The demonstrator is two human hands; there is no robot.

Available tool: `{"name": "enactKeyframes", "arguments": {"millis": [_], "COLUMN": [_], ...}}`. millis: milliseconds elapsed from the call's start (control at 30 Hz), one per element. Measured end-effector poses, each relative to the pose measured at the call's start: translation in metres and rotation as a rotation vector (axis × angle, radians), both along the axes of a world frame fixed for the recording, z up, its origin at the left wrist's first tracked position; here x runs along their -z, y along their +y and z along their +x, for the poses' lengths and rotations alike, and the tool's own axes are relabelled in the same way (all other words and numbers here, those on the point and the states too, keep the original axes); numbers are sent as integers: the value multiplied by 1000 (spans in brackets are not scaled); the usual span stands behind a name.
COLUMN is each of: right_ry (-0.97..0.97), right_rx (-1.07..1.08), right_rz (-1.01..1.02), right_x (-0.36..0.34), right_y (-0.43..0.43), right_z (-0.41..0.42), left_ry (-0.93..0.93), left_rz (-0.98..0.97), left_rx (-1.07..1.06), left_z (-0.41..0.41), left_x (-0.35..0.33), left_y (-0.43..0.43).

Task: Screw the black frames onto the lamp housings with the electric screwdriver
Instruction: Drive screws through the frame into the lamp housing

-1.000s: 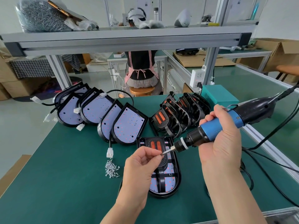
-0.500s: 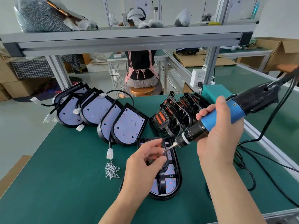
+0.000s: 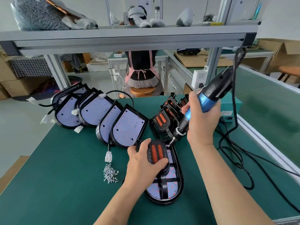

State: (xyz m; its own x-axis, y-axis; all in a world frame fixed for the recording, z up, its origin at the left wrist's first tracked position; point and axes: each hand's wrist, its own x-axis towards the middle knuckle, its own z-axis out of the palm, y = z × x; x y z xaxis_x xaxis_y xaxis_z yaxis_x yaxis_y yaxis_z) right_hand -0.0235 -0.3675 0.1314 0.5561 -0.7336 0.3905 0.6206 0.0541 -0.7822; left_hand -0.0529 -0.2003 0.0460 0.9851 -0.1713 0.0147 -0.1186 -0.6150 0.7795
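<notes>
while my right hand point(image 3: 201, 120) wraps tight round the blue part of the electric screwdriver point(image 3: 209, 98), the tool tilts down and its tip sits at the far right corner of the black frame point(image 3: 158, 153). my left hand point(image 3: 142, 163) curls round the raised bump of that frame, the part with two orange strips, with my thumb on the near side and my fingers on the far side. the frame lies on a lamp housing point(image 3: 178, 184), flat on the green table point(image 3: 65, 184) right in front of me. a small pile of screws point(image 3: 110, 174) lies just left of my left hand, with a white plug point(image 3: 108, 156) near it. farther back, a row of housings point(image 3: 128, 127) leans on the left and a stack of frames point(image 3: 164, 120) stands on the right. the black cord point(image 3: 243, 159) loops over the table on the right, below a teal box point(image 3: 230, 109).
</notes>
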Motion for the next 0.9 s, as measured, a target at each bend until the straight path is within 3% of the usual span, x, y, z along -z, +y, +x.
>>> {"name": "enactKeyframes", "arguments": {"millis": [900], "right_ry": [136], "right_rx": [-24], "right_rz": [-181], "right_x": [16], "right_y": [3], "right_z": [22], "left_ry": [-49], "left_rz": [-105], "left_rx": [32], "left_z": [8], "left_x": [18], "left_y": [0]}}
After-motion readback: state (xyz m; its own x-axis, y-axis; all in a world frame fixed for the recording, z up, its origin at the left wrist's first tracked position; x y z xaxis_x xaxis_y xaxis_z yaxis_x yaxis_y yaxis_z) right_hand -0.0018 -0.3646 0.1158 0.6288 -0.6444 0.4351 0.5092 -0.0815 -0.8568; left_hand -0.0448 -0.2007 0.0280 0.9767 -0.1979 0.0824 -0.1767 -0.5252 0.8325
